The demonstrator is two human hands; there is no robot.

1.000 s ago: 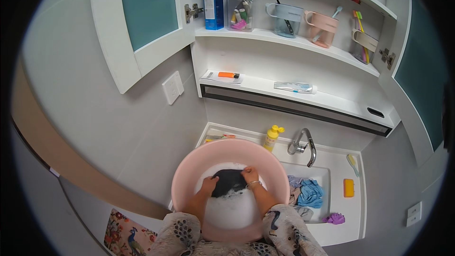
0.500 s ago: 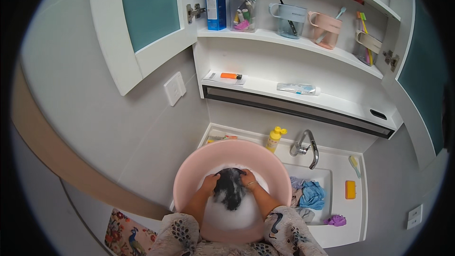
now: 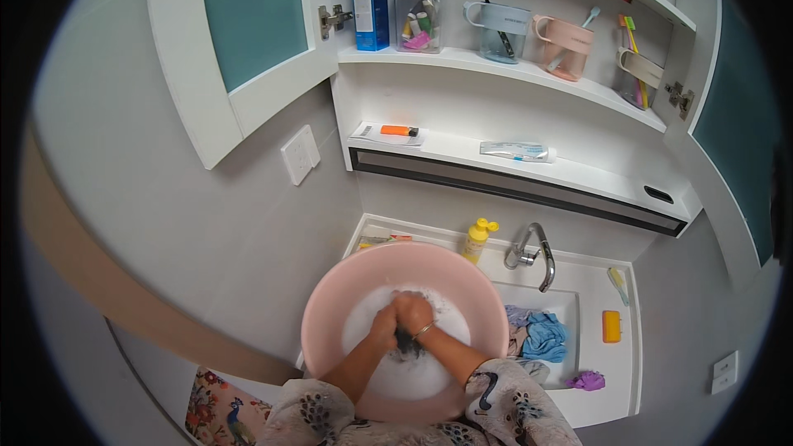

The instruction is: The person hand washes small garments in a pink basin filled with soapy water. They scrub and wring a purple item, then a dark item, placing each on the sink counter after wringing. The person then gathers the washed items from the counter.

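Observation:
A large pink basin (image 3: 330, 306) holds white suds (image 3: 396, 381). Over its middle my left hand (image 3: 383, 327) and my right hand (image 3: 413, 312) are pressed together, both closed on a dark, wet cloth (image 3: 406, 345). The right hand, with a bracelet at its wrist, lies slightly higher and overlaps the left one. Only the lower part of the cloth shows, hanging below the hands against the suds; the rest is bunched inside them. What kind of garment it is I cannot tell.
Right of the basin, a sink (image 3: 576, 326) holds crumpled blue and grey clothes (image 3: 545, 337) below a chrome faucet (image 3: 541, 252). A yellow bottle (image 3: 477, 241) stands behind the basin. Orange soap (image 3: 611, 326), a brush (image 3: 618, 285) and a purple scrubber (image 3: 586, 380) lie at right. Open cabinet doors (image 3: 248, 107) overhang.
My hands have come together from the two sides of the cloth. The cloth, spread out between them before, is now gathered and mostly covered.

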